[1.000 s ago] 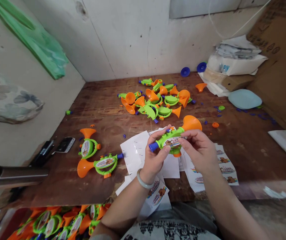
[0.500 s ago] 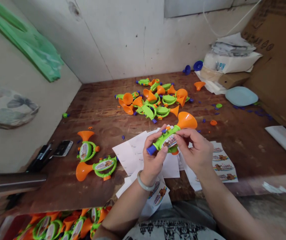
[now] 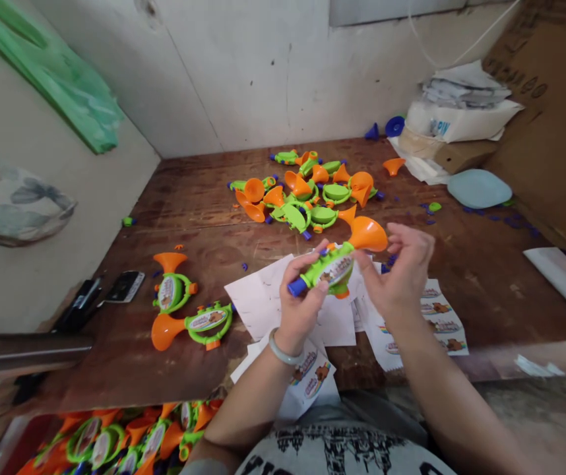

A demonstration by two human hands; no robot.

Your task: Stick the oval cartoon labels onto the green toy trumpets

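My left hand (image 3: 301,305) holds a green toy trumpet (image 3: 330,269) by its blue mouthpiece end, fingers wrapped round it. Its orange bell points up and to the right, and an oval bear sticker lies on its side. My right hand (image 3: 399,270) is beside the trumpet, fingers apart, the thumb near the right end of the sticker. White sticker sheets (image 3: 444,323) lie under and beside the right forearm, and more papers (image 3: 256,297) lie beneath the left hand. Two stickered trumpets (image 3: 207,323) rest on the table to the left.
Several trumpets (image 3: 293,214) are heaped at the back middle of the brown table (image 3: 184,198). A crate of trumpets (image 3: 109,442) stands at the lower left. Blue lid (image 3: 479,189), cardboard box (image 3: 550,132) and stacked packets (image 3: 466,99) are at the right. A phone-like black object (image 3: 125,287) lies left.
My right hand has come off the trumpet's sticker and opened, moving slightly right and up. The left hand keeps the trumpet, turned a little.
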